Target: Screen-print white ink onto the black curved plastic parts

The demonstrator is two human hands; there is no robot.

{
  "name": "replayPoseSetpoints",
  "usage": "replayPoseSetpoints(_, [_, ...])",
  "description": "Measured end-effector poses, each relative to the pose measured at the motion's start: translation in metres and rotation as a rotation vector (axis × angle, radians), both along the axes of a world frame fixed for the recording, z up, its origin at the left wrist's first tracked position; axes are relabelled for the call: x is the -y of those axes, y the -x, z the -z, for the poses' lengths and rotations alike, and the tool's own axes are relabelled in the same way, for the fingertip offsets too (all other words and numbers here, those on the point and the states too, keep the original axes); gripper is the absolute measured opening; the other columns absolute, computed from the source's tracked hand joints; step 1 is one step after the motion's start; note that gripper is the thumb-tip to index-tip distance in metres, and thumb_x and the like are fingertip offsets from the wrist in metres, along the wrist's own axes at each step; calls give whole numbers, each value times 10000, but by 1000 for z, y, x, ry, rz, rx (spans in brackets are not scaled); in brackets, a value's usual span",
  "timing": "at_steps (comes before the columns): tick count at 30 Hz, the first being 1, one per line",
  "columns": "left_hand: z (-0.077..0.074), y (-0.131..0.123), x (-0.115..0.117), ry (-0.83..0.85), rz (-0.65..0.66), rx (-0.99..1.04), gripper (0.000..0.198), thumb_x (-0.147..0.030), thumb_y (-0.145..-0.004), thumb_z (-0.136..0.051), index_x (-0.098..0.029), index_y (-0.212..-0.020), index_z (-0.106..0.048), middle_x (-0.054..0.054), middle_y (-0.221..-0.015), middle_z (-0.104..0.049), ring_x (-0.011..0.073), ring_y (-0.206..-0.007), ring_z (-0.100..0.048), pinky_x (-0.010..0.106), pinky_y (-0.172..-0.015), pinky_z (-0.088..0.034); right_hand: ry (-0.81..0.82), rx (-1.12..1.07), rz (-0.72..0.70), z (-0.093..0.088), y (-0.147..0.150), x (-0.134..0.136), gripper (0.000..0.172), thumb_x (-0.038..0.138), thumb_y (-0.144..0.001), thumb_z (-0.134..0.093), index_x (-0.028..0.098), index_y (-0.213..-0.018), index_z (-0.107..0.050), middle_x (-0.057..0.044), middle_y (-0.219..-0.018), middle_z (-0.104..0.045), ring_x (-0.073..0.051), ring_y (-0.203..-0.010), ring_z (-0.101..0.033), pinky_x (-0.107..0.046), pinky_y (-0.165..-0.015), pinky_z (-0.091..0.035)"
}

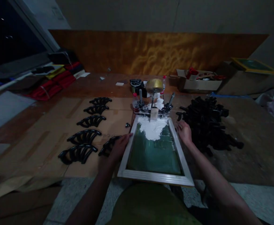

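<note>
A screen printing frame with a silver rim and green mesh sits in front of me, with thick white ink spread over the far part of its mesh. My left hand is at the frame's left side, fingertips at the rim and closed together; what they hold, if anything, is hidden in shadow. By the right rim, my right hand has its fingers curled in a pinch, and whatever is in them cannot be made out. Close to my left hand lies a black curved, ribbed part. A pale flat-bladed tool rests at the frame's far end.
Several similar black parts lie in a column on cardboard to the left. A heap of black pieces is on the right. Beyond the frame stand clamps, a red-capped bottle and a gold lamp shade. An open box sits behind.
</note>
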State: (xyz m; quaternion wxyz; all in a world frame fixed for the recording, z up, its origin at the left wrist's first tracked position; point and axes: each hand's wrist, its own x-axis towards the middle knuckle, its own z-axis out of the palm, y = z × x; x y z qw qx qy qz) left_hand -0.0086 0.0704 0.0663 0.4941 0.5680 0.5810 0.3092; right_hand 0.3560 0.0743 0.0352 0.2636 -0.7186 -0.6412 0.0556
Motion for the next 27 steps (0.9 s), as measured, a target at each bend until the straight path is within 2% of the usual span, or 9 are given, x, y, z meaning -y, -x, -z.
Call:
replayPoseSetpoints(2, [27,1,6,25,8,5,527,-498,-873,-537,-205,-1302,-625,84,-1387,-621,254,-1304,-547,388,-1135,-387,-89,34,-17,-16,6,-21,454,213,-893,-483,140,-1332,-571,-174,-1370,-553,-311,-1281,-476,-478,-1072,-395])
replayPoseSetpoints(4, [50,-1,8,14,18,27,587,-462,-875,-551,-192,-1396,-540,106,-1467,-548,254,-1353,-503,405,-1161,-352,-117,109,-153,-29,29,-43,528,203,-871,-552,127,-1392,-505,-180,-1454,-475,-306,-1346,-410,-446,-1081,-387])
replayPoseSetpoints(7, [68,-4,8,21,27,58,604,-440,-885,-548,-178,-1428,-501,128,-1496,-510,267,-1366,-487,441,-1165,-343,79,235,-294,-39,67,-66,414,135,-872,-543,125,-1284,-572,-181,-1297,-593,-283,-1208,-529,-378,-973,-448])
replayPoseSetpoints(11, [72,-3,8,24,5,107,574,-451,-876,-569,-218,-1398,-530,100,-1487,-526,263,-1359,-493,439,-1156,-358,331,337,-364,-33,89,-62,227,80,-842,-531,142,-1020,-657,-138,-1055,-679,-236,-1008,-612,-286,-835,-453])
replayPoseSetpoints(16, [72,-5,8,98,-22,92,548,-449,-876,-550,-174,-1350,-568,123,-1435,-571,272,-1316,-531,439,-1142,-370,286,386,-635,-27,82,-10,268,64,-772,-532,129,-1005,-649,-136,-1031,-668,-246,-1024,-578,-303,-855,-437])
replayPoseSetpoints(19, [72,-6,10,104,-27,90,561,-455,-877,-554,-173,-1362,-557,125,-1428,-577,275,-1308,-537,446,-1138,-368,296,354,-784,-32,75,3,310,34,-705,-547,146,-975,-648,-109,-1000,-671,-234,-980,-582,-304,-855,-428])
replayPoseSetpoints(23, [70,-5,11,104,-22,105,555,-463,-884,-546,-171,-1355,-559,131,-1418,-585,276,-1276,-561,448,-1114,-393,248,306,-655,-34,77,-7,238,46,-718,-544,172,-896,-638,-88,-926,-663,-232,-910,-571,-308,-798,-422])
replayPoseSetpoints(25, [69,-4,11,106,-22,80,561,-481,-880,-552,-180,-1353,-559,126,-1408,-593,273,-1267,-568,441,-1104,-403,161,316,-590,-25,82,-6,222,53,-760,-519,162,-912,-639,-110,-943,-651,-247,-942,-545,-327,-821,-417])
replayPoseSetpoints(27, [66,-3,10,89,-29,55,556,-485,-882,-550,-185,-1349,-561,123,-1409,-591,266,-1276,-562,425,-1103,-404,91,322,-608,-15,85,3,235,57,-797,-494,149,-951,-647,-128,-964,-643,-253,-956,-526,-343,-853,-413])
